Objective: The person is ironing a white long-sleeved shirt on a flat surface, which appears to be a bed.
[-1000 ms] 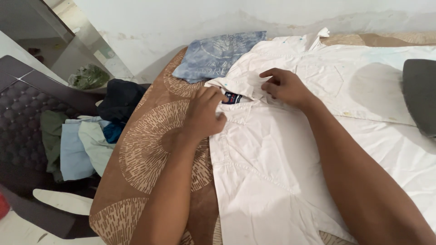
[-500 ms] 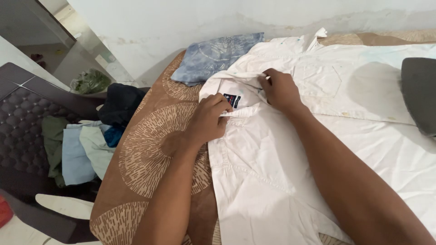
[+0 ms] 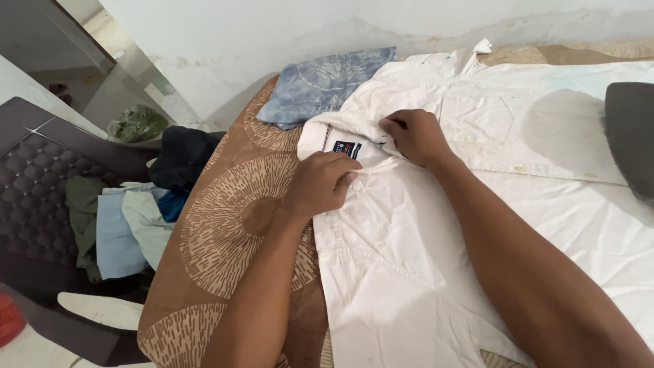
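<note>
A bed covered by a brown spread patterned with pale dashed circles [image 3: 225,225] is set against a stained whitish wall [image 3: 272,41]. A white cotton shirt [image 3: 409,259] is laid flat across the bed, with a small dark label [image 3: 346,147] shown inside its collar. The left hand [image 3: 321,182] is pressed on the fabric just below the label, its fingers [image 3: 344,165] curled and pinching a fold of the shirt. The right hand [image 3: 417,136] is placed just right of the label, its fingers [image 3: 392,127] closed on the collar edge. A second white shirt with a chest pocket [image 3: 531,123] is spread beyond the right hand, partly overlapped by the first. A folded blue denim-coloured garment [image 3: 320,82] is seen above the label, near the wall. A dark grey padded object [image 3: 630,129] is cut off at the right edge, far from the label. Left of the bed, a dark quilted chair [image 3: 34,184] is filled with a heap of clothes [image 3: 129,218]: pale blue, pale green, olive and dark navy pieces are piled in it. A green bundle [image 3: 136,123] is visible on the floor beyond the chair.
</note>
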